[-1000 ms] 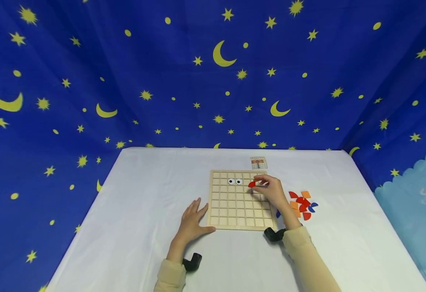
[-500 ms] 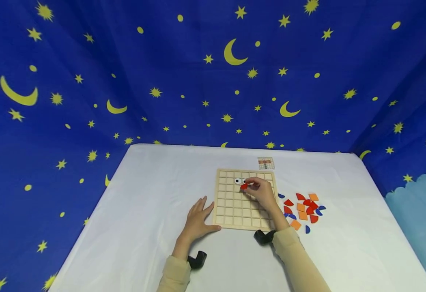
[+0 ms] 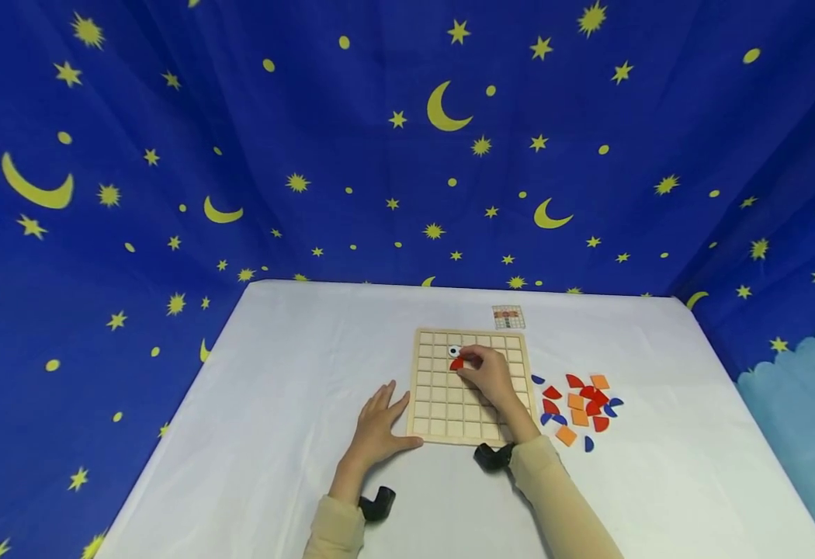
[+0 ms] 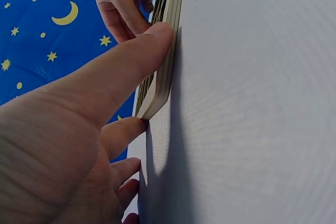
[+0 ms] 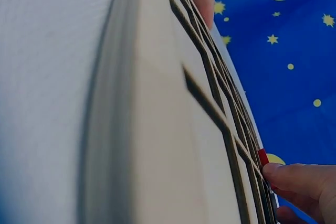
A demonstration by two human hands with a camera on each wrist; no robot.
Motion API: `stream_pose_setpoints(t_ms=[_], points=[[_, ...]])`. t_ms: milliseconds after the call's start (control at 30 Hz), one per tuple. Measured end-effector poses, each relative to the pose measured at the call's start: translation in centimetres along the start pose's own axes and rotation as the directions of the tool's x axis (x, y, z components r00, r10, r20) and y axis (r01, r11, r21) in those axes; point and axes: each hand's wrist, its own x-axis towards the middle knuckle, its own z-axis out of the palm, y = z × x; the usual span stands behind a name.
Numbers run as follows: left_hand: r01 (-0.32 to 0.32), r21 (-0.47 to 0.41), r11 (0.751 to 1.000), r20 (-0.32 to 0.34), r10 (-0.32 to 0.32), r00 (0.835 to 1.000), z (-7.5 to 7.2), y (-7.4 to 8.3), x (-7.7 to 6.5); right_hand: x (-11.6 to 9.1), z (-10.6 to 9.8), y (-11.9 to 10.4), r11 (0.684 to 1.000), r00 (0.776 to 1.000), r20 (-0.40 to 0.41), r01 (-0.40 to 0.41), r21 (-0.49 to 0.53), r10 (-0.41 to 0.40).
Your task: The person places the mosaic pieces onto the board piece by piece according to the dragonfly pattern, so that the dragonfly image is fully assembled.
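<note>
In the head view my right hand (image 3: 487,376) is over the upper middle of a wooden grid board (image 3: 438,427), pinching a red quarter-circle tile (image 3: 456,364). That tile lies just below a white eye tile (image 3: 455,351). A second eye tile is hidden behind my right fingers. The right wrist view shows the red tile (image 5: 263,156) at my thumb tip, low over the grid. At the board's lower left corner, my left hand (image 3: 379,425) rests with fingers spread. Its thumb (image 4: 152,38) touches the board edge in the left wrist view, and the index fingertip meets the corner.
Right of the board lie several loose tiles: red quarter circles (image 3: 550,407), orange squares (image 3: 566,435) and blue half-circle shapes (image 3: 589,443). A small pattern card (image 3: 508,317) lies behind the board on the white tablecloth (image 3: 310,341). A blue star-printed cloth (image 3: 365,140) hangs behind.
My right hand has moved left across the board with the red tile, down to a spot under the left eye tile, now covering the right one. The left hand stays at the corner.
</note>
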Motion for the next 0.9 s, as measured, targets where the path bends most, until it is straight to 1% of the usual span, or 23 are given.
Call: stream_pose_setpoints(t_ms=[167, 300, 433, 567, 800, 900], points=[[-0.008, 0.005, 1.0, -0.001, 0.008, 1.0, 0.02, 0.0, 0.09, 0.15, 0.02, 0.14, 1.0, 1.0, -0.013, 0.006, -0.013, -0.006], [-0.017, -0.002, 1.0, -0.01, 0.017, 1.0, -0.14, -0.03, 0.12, 0.14, 0.02, -0.09, 1.0, 1.0, -0.002, -0.007, 0.019, 0.007], [-0.013, -0.002, 1.0, -0.013, 0.013, 1.0, -0.41, 0.05, 0.1, 0.01, 0.0, -0.25, 0.999, 1.0, -0.004, -0.01, 0.047, 0.01], [-0.001, 0.0, 1.0, -0.008, 0.001, 1.0, -0.42, 0.03, 0.16, -0.08, 0.03, -0.19, 0.999, 1.0, -0.017, 0.007, 0.036, -0.006], [0.013, -0.002, 1.0, 0.012, -0.012, 1.0, -0.13, 0.02, 0.13, -0.3, 0.1, -0.16, 1.0, 1.0, -0.019, 0.012, 0.004, -0.012], [0.012, -0.013, 1.0, 0.01, -0.012, 1.0, -0.08, 0.04, 0.03, -0.56, 0.06, -0.12, 0.999, 0.999, -0.024, 0.033, 0.004, -0.033]])
